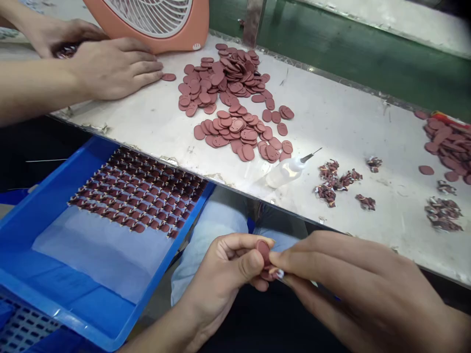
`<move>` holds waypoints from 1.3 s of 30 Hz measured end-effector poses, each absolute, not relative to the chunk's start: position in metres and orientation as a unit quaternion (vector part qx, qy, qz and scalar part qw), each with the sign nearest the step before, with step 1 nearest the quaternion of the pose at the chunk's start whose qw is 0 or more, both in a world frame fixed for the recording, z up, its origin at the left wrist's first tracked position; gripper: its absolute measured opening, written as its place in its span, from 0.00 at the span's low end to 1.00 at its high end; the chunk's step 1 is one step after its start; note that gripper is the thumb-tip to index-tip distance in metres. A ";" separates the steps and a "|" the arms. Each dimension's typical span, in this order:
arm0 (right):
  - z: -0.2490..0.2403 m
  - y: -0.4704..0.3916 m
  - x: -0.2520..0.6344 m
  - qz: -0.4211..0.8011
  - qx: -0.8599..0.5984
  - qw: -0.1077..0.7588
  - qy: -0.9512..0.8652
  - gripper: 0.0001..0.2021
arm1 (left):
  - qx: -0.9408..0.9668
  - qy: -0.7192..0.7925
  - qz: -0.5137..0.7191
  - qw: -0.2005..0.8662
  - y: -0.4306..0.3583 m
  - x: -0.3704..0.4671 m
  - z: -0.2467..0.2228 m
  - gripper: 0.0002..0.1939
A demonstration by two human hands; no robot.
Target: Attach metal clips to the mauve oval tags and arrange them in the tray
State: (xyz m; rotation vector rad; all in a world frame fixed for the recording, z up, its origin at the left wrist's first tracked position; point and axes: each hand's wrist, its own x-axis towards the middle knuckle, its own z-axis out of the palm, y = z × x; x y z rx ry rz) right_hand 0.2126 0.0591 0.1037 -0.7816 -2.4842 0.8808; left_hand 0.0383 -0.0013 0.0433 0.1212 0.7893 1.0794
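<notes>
Between thumb and fingers, my left hand (231,269) pinches a reddish-brown oval disc (262,251) over the lap. My right hand (342,274) meets it from the right, fingertips closed on a small brown and white figure (275,273) that touches the disc's lower side. Fingers partly hide where the two pieces join. On the table above lie a heap of similar discs (235,78), a clear bottle with a needle tip (285,171) and several small brown figures (340,181).
A blue tray (147,299) at lower left holds rows of disc-and-figure pieces on a white sheet. An orange fan (198,24) stands at the back. Another person's hands (110,68) rest at upper left. More discs (449,147) and figures (443,214) lie at right.
</notes>
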 end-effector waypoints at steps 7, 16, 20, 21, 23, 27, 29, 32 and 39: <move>0.106 0.063 0.214 0.342 -0.279 0.169 -0.882 0.06 | 0.036 0.376 0.496 0.782 -0.002 0.044 0.037 0.14; 0.111 0.061 0.219 0.333 -0.279 0.166 -0.886 0.07 | 0.034 0.374 0.493 0.785 -0.009 0.049 0.043 0.13; 0.112 0.062 0.219 0.315 -0.270 0.171 -0.894 0.06 | 0.034 0.366 0.499 0.785 -0.009 0.048 0.044 0.13; 0.113 0.062 0.218 0.311 -0.268 0.172 -0.896 0.06 | 0.034 0.364 0.500 0.785 -0.009 0.048 0.044 0.13; 0.113 0.064 0.217 0.309 -0.265 0.171 -0.897 0.06 | 0.030 0.361 0.501 0.786 -0.009 0.048 0.044 0.12; 0.113 0.066 0.215 0.312 -0.263 0.163 -0.898 0.07 | 0.024 0.359 0.503 0.785 -0.010 0.048 0.041 0.10; 0.113 0.066 0.215 0.313 -0.262 0.164 -0.898 0.07 | 0.027 0.357 0.505 0.785 -0.010 0.048 0.040 0.10; 0.114 0.066 0.214 0.316 -0.263 0.167 -0.896 0.07 | 0.029 0.354 0.505 0.787 -0.010 0.047 0.041 0.09; 0.114 0.067 0.212 0.329 -0.264 0.158 -0.893 0.05 | 0.032 0.349 0.505 0.789 -0.011 0.042 0.039 0.11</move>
